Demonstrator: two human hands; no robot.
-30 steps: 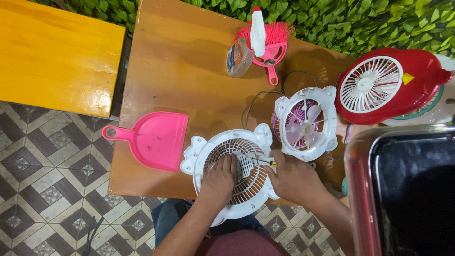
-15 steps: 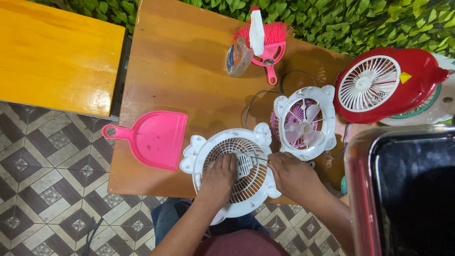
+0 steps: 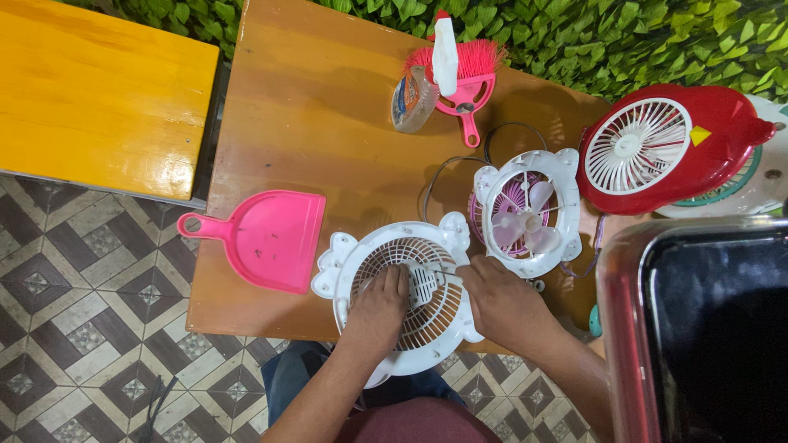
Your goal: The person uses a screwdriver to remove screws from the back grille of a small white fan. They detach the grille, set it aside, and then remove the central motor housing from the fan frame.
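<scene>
A round white fan grille point(image 3: 355, 256) lies flat at the near edge of the wooden table point(image 3: 328, 123). My left hand point(image 3: 379, 308) presses down on its ribs with curled fingers, just left of the small centre hub point(image 3: 423, 283). My right hand point(image 3: 501, 299) sits at the grille's right rim and pinches a thin metal tool point(image 3: 446, 272) whose tip points at the hub. Right behind the grille stands the open fan body point(image 3: 529, 213), white with pale pink blades, and its thin cable loops toward the back.
A pink dustpan point(image 3: 267, 238) lies left of the grille. At the back are a pink brush point(image 3: 468, 78), a white spray bottle point(image 3: 445, 53) and a tape roll point(image 3: 410, 98). A red fan point(image 3: 657, 148) and a dark glossy case point(image 3: 706, 328) are on the right; a yellow bench point(image 3: 98, 90) is on the left.
</scene>
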